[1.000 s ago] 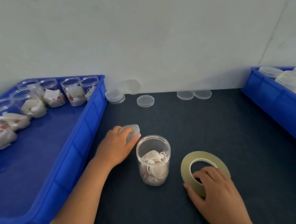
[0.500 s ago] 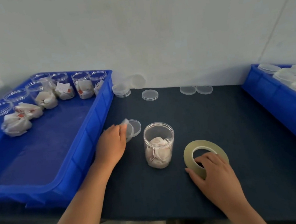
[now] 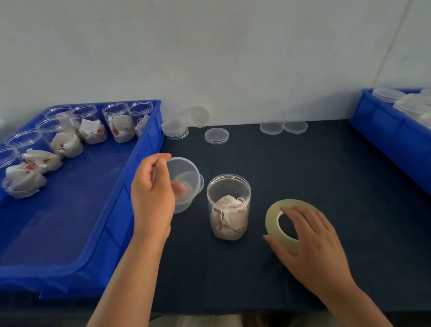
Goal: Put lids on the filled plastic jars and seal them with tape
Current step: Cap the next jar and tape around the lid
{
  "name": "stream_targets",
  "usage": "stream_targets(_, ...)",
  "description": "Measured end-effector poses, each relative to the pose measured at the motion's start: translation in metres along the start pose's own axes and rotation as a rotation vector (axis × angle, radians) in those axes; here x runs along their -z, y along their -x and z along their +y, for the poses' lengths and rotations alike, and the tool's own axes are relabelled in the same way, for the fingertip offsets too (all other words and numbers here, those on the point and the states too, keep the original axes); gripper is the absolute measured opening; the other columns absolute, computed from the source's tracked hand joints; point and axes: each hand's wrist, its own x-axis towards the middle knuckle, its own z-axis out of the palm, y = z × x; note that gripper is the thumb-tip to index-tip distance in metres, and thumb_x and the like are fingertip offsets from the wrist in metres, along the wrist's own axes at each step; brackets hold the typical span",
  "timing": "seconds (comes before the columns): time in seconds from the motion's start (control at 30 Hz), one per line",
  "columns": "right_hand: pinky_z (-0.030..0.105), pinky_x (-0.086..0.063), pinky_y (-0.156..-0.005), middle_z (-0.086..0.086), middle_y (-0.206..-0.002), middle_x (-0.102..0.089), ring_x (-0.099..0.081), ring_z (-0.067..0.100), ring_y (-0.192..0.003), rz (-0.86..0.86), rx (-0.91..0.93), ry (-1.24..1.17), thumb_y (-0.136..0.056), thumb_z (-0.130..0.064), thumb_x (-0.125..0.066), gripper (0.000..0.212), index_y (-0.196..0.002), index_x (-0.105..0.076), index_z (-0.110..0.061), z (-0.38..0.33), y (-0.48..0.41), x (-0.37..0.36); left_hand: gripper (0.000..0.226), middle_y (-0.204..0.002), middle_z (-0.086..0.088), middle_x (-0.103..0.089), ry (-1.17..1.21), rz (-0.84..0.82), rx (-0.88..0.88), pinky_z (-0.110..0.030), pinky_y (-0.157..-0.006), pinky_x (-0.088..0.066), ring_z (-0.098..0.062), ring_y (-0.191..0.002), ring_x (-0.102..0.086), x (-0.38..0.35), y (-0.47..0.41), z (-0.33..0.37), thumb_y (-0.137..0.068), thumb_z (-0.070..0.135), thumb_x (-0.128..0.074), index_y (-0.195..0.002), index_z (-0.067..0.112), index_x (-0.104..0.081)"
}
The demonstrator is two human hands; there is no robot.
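An open clear jar [image 3: 230, 206] filled with white pouches stands upright on the dark mat. My left hand [image 3: 152, 196] holds a clear lid [image 3: 185, 178] tilted on edge, raised left of the jar; another lid lies on the mat just behind it. A roll of clear tape [image 3: 272, 217] lies flat to the jar's right. My right hand [image 3: 310, 244] rests on the roll, fingers over its hole and thumb at its outer edge.
The blue bin [image 3: 124, 215] at left holds several open filled jars [image 3: 120, 125] along its back. Loose lids [image 3: 216, 135] and a small stack [image 3: 175, 129] lie by the wall. Another blue bin [image 3: 403, 141] at right holds lidded jars.
My left hand has lifted a lid off the mat and tipped it upright. The right hand has stayed on the tape roll. The view has pulled back.
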Motion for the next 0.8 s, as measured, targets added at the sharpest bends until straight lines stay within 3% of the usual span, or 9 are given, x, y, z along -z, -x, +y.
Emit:
stream_targets(0.07,0.025,-0.038,-0.107,-0.018,-0.138,-0.055,-0.044,-0.002,-0.128,-0.055,-0.085,-0.197,-0.083,-0.090,-0.046,0.089,-0.145,-0.051,-0.026,-0.019,-0.003,0.003,0.016,-0.090,0.017,-0.072,0.024,-0.140,0.083,-0.023,-0.062,-0.056,-0.003,-0.079,-0.072,-0.008,0.009,0.010,-0.089,0.063,-0.065,-0.101,0.053,-0.068)
stream_targets(0.17,0.029,-0.031,-0.120,-0.014,-0.160,-0.041,-0.032,0.005,-0.150,-0.190,-0.153,-0.299,-0.072,-0.101,-0.045,0.117,-0.162,-0.029,-0.029,-0.050,-0.013,-0.008,0.069,-0.116,0.024,-0.060,-0.182,-0.376,0.109,-0.027,-0.079,-0.055,0.002,-0.107,-0.061,-0.025,0.018,0.018,-0.058,0.080,-0.076,-0.119,0.053,-0.062)
stream_targets(0.23,0.035,-0.032,-0.125,-0.012,-0.164,-0.040,-0.031,0.009,-0.154,-0.208,-0.135,-0.311,-0.075,-0.092,-0.059,0.112,-0.163,-0.028,-0.029,-0.065,-0.020,-0.017,0.087,-0.129,0.020,-0.049,-0.426,-0.450,0.001,-0.029,-0.088,-0.052,-0.001,-0.115,-0.053,-0.035,0.024,0.021,-0.056,0.084,-0.075,-0.132,0.048,-0.054)
stream_targets(0.3,0.036,-0.040,-0.119,-0.019,-0.155,-0.047,-0.038,0.006,-0.148,-0.173,-0.127,-0.359,-0.080,-0.079,-0.070,0.098,-0.159,-0.035,-0.032,-0.072,-0.024,-0.026,0.086,-0.132,0.019,-0.043,-0.606,-0.403,-0.160,-0.028,-0.088,-0.050,-0.003,-0.117,-0.052,-0.038,0.030,0.025,-0.065,0.086,-0.068,-0.138,0.045,-0.051)
stream_targets(0.4,0.026,-0.039,-0.114,-0.021,-0.146,-0.052,-0.044,0.000,-0.137,-0.125,-0.137,-0.360,-0.086,-0.074,-0.069,0.091,-0.159,-0.035,-0.032,-0.073,-0.021,-0.036,0.079,-0.135,0.013,-0.049,-0.803,-0.364,-0.429,-0.027,-0.093,-0.045,-0.009,-0.122,-0.052,-0.037,0.032,0.026,-0.084,0.081,-0.053,-0.150,0.039,-0.047)
stream_targets(0.53,0.014,-0.037,-0.107,-0.022,-0.138,-0.054,-0.048,-0.004,-0.127,-0.116,-0.135,-0.375,-0.086,-0.075,-0.068,0.088,-0.156,-0.037,-0.032,-0.070,-0.018,-0.041,0.065,-0.147,0.010,-0.050,-0.842,-0.534,-0.393,-0.029,-0.102,-0.041,-0.010,-0.135,-0.048,-0.036,0.030,0.026,-0.097,0.069,-0.038,-0.156,0.042,-0.043)
stream_targets(0.6,0.008,-0.037,-0.100,-0.028,-0.132,-0.052,-0.047,-0.009,-0.120,-0.096,-0.135,-0.404,-0.084,-0.074,-0.069,0.083,-0.151,-0.039,-0.036,-0.071,-0.016,-0.040,0.070,-0.150,0.011,-0.049,-0.844,-0.596,-0.365,-0.028,-0.101,-0.037,-0.010,-0.138,-0.046,-0.037,0.032,0.028,-0.094,0.074,-0.035,-0.155,0.041,-0.044)
stream_targets(0.7,0.008,-0.042,-0.097,-0.035,-0.125,-0.050,-0.049,-0.011,-0.117,-0.063,-0.121,-0.459,-0.084,-0.068,-0.075,0.075,-0.145,-0.042,-0.039,-0.073,-0.014,-0.039,0.087,-0.152,0.015,-0.045,-0.901,-0.643,-0.391,-0.032,-0.102,-0.042,-0.010,-0.140,-0.044,-0.040,0.035,0.032,-0.082,0.088,-0.044,-0.156,0.043,-0.038)
stream_targets(0.8,0.005,-0.041,-0.095,-0.037,-0.133,-0.048,-0.050,-0.009,-0.125,-0.079,-0.118,-0.540,-0.085,-0.062,-0.078,0.074,-0.146,-0.042,-0.041,-0.072,-0.014,-0.036,0.092,-0.150,0.014,-0.046,-0.984,-0.648,-0.479,-0.033,-0.102,-0.044,-0.013,-0.138,-0.046,-0.044,0.035,0.034,-0.078,0.088,-0.055,-0.156,0.044,-0.035)
